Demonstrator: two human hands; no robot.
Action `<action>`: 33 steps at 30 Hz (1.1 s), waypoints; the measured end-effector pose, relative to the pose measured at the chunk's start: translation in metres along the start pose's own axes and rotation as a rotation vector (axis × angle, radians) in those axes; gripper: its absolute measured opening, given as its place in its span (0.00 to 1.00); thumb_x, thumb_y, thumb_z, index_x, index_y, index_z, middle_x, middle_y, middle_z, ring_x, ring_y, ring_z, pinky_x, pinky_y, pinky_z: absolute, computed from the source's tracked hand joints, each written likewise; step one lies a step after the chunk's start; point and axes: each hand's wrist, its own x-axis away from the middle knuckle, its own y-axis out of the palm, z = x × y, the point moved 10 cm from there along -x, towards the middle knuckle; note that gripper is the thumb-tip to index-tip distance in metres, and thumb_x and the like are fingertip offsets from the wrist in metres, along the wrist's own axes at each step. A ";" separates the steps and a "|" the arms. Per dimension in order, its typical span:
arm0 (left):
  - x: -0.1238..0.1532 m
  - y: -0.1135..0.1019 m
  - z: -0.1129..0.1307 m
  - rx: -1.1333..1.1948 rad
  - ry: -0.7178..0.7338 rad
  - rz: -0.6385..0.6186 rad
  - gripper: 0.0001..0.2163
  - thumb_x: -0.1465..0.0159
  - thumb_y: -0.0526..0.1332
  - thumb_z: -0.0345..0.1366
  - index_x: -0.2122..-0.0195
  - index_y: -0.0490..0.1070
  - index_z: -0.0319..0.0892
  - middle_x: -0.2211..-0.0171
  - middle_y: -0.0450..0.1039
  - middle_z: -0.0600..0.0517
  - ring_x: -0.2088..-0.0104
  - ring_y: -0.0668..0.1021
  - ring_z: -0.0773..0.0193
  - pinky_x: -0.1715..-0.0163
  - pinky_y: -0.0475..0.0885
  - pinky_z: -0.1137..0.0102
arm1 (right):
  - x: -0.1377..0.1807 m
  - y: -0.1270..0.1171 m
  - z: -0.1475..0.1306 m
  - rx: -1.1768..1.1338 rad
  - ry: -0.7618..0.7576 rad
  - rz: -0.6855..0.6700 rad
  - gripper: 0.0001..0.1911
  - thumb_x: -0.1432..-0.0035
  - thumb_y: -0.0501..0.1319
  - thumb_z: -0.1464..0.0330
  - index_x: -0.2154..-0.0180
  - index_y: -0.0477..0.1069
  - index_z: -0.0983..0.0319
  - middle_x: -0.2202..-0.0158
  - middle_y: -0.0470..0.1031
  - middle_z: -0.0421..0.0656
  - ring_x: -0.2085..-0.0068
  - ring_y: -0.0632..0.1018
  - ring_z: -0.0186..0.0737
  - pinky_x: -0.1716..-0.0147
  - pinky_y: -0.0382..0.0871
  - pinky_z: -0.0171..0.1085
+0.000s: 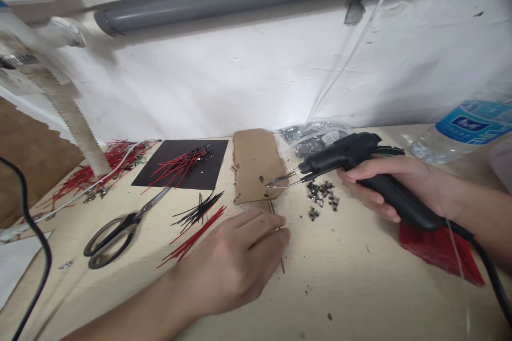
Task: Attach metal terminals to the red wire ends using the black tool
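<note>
My right hand (384, 186) is wrapped around the handle of a black soldering gun (348, 154). Its metal tip and a thin feed tube reach left over a piece of brown cardboard (256, 160). Just below that tip, my left hand (244, 250) pinches a thin red and black wire pair (270, 205), whose top ends touch the cardboard's lower edge. A red tail of wire pokes out beneath the fingers. Right of the cardboard lies a pile of small metal parts (320, 193). Cut black wires (200, 209) and red wires (194, 237) are left of my left hand.
Black-handled scissors (124, 229) lie at left, blades toward a black sheet (216, 162) bearing wired parts. More red wires (80, 181) are heaped far left. A plastic bag of parts (312, 136), a water bottle (468, 125) and a red packet (440, 250) stand or lie right.
</note>
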 end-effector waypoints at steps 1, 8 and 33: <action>0.000 0.000 0.000 -0.001 0.000 0.002 0.08 0.31 0.60 0.21 0.54 0.76 0.30 0.56 0.81 0.38 0.55 0.84 0.52 0.55 0.84 0.59 | 0.000 0.000 0.000 0.002 -0.005 -0.002 0.13 0.45 0.72 0.59 0.70 0.74 0.61 0.82 0.71 0.39 0.83 0.70 0.34 0.86 0.68 0.31; 0.000 0.000 0.000 -0.010 -0.002 0.000 0.08 0.30 0.59 0.22 0.53 0.76 0.32 0.56 0.81 0.39 0.54 0.84 0.54 0.54 0.84 0.61 | 0.000 0.001 0.000 0.009 -0.003 -0.017 0.13 0.44 0.71 0.59 0.70 0.75 0.61 0.82 0.72 0.38 0.84 0.70 0.33 0.86 0.69 0.31; -0.001 0.000 0.001 0.028 0.008 0.000 0.08 0.32 0.62 0.21 0.54 0.77 0.27 0.56 0.81 0.37 0.55 0.84 0.50 0.56 0.83 0.59 | 0.000 -0.002 -0.001 0.031 -0.018 0.016 0.14 0.44 0.71 0.58 0.70 0.74 0.61 0.82 0.71 0.38 0.84 0.70 0.34 0.86 0.69 0.31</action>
